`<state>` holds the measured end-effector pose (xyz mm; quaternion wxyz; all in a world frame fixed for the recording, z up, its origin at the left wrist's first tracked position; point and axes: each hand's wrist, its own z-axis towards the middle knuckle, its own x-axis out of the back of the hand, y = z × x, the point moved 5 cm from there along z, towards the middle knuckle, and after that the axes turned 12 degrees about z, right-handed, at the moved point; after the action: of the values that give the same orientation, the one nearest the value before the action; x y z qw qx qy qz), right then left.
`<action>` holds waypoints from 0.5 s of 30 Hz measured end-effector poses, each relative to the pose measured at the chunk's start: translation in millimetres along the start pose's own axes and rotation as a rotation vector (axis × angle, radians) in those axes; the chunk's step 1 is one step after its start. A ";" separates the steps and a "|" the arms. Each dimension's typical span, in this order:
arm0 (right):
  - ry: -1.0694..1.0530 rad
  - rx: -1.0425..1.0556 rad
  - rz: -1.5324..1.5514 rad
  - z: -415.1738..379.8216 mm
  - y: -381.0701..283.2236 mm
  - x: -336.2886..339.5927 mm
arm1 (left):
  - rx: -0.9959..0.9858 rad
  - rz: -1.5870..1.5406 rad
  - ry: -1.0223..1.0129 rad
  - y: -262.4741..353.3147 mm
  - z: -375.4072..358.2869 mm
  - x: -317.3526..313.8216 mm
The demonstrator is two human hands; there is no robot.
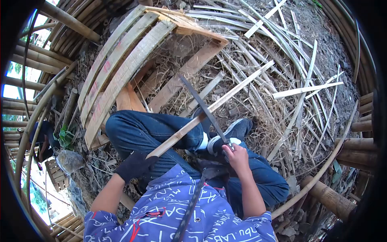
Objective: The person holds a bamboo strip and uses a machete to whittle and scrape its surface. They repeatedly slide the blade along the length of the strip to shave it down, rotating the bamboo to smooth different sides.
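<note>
My left hand (137,165), in a black glove, is closed round the near end of a long split bamboo strip (177,136). The strip slants up and away to the right across my jeans. My bare right hand (237,159) grips the handle of a long knife (215,124), its narrow dark blade pointing up and to the left. That blade crosses the bamboo strip about midway in this view. Below the strip are my folded legs (149,129) in blue jeans and a dark shoe (238,130).
A slatted wooden crate (117,80) lies to the left, beside my knee. Split bamboo strips (300,92) and shavings (258,103) litter the ground ahead and right. Bamboo poles (356,151) stand around the edges. Another person (42,139) is at the far left.
</note>
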<state>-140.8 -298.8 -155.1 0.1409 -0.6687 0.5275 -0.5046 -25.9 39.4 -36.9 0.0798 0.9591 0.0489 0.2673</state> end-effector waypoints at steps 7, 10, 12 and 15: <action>0.152 -0.171 0.423 26.6 0.4 26.3 | 0.031 -0.031 0.019 1.1 -7.2 -2.4; 0.155 -0.036 0.464 6.5 -16.7 20.6 | -0.005 -0.023 0.020 12.5 -8.6 -2.1; 0.074 -0.006 0.290 -9.0 -20.6 18.3 | 0.012 -0.011 -0.003 8.1 -2.7 -4.8; 0.007 0.041 0.161 -8.1 -7.2 6.3 | -0.046 0.014 0.041 -6.9 1.4 -6.6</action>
<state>-143.8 -298.4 -142.9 0.1928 -0.6194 0.5695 -0.5047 -31.1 45.1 -42.7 0.0989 0.9516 0.0377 0.2884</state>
